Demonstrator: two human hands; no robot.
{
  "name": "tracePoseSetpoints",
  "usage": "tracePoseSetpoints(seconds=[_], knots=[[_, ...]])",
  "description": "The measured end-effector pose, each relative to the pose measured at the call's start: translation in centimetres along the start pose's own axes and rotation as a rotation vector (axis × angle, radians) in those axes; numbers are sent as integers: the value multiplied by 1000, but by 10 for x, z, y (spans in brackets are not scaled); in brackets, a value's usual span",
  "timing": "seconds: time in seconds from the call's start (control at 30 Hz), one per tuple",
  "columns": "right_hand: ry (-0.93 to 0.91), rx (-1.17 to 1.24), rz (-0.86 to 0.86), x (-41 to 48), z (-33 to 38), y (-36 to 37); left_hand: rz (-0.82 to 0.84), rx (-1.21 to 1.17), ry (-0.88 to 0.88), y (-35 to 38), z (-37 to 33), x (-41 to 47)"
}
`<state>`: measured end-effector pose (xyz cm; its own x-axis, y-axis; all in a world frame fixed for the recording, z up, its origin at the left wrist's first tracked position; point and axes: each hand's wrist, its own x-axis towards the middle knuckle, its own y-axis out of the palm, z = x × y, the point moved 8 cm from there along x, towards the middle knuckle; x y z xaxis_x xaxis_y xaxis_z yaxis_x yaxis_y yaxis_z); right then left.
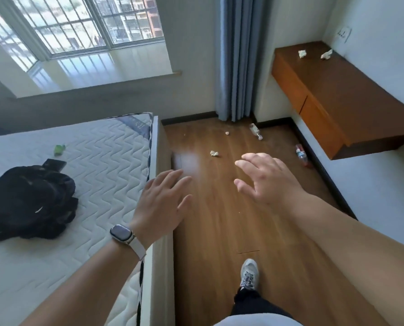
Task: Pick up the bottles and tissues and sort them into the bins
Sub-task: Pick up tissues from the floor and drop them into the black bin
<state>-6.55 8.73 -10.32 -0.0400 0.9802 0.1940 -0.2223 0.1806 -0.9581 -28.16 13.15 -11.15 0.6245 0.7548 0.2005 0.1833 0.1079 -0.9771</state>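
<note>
Bottles lie along the floor's far and right edges, tissues nearby; more tissues sit at the desk's far corner. Left hand and right hand spread empty. Bottles look light, graspable mid-body; tissues soft, pinchable.

A home bedroom, shown by a white quilted mattress beside a barred bay window, long blue-grey curtains, brown wood-plank flooring and a wall-mounted brown wooden desk.
</note>
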Motion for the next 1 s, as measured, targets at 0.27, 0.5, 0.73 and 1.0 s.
tracePoseSetpoints(seconds=[0.27,0.5,0.73,1.0], knots=[[47,-29,-51,65,-127,-18,2,16,113,17,-51,157],[130,-26,-21,95,-197,-26,12,5,179,39,-69,237],[182,-7,28,156,-239,-6,32,-32,188,74,-47,314],[225,-98,115,270,-295,18,54,-100,157,133,18,438]])
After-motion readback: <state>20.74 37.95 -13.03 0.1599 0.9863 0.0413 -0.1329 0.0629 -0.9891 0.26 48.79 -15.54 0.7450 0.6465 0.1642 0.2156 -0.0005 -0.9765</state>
